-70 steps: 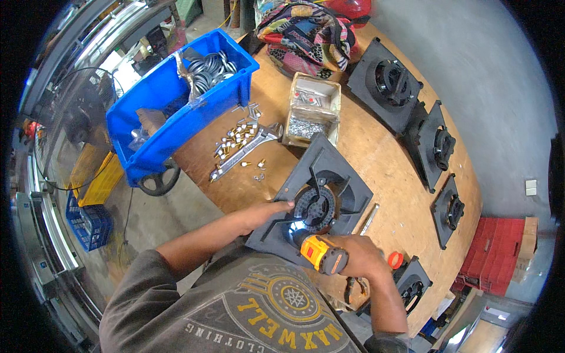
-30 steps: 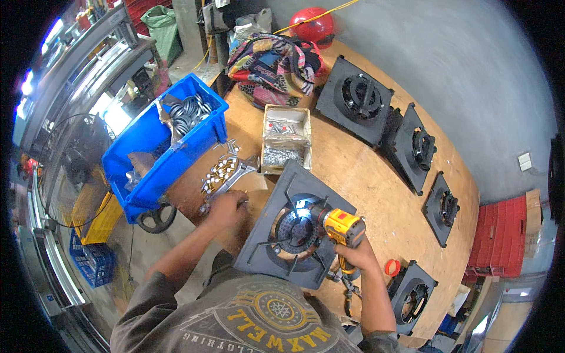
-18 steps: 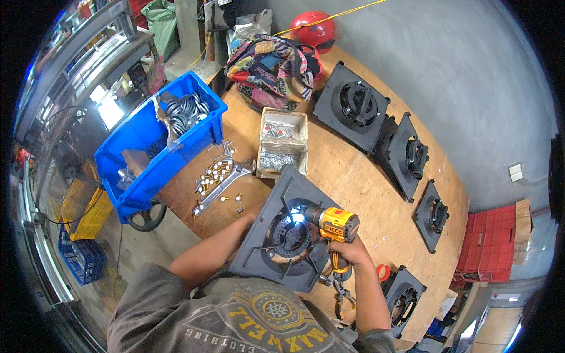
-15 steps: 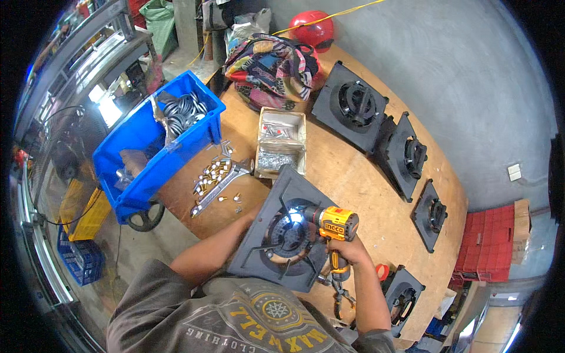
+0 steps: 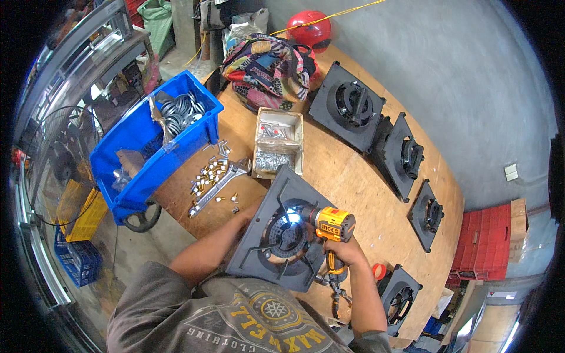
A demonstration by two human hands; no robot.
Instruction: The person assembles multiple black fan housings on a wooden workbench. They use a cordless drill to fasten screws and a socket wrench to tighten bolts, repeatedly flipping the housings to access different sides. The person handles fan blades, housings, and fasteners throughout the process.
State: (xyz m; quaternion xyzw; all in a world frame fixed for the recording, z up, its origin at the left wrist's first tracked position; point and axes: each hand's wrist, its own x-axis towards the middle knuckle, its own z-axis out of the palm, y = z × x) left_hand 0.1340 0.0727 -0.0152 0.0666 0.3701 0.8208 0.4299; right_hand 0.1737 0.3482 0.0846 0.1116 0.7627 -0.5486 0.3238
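A dark gas stove burner plate (image 5: 250, 250) with a round grate ring stands tilted in front of my chest. My right hand (image 5: 347, 252) is wrapped round the grip of a yellow and black cordless drill (image 5: 334, 225). The drill's nose points left into the burner ring, where its lamp makes a bright spot; the bit's tip cannot be made out. My left hand (image 5: 248, 216) is at the plate's left edge, its fingers hidden behind it. Just below the drill lies a tool with black and orange handles (image 5: 336, 300).
Several similar burner plates (image 5: 347, 106) line the table's (image 5: 353, 194) right side. Left of centre are a wrench (image 5: 218, 191), loose brass fittings (image 5: 206, 176) and a box of screws (image 5: 276, 159). A blue bin (image 5: 176, 147) holds metal rings. A patterned backpack (image 5: 268, 70) sits at the back.
The whole view has shifted very slightly. The drill stays at the burner ring, and both hands keep their places.
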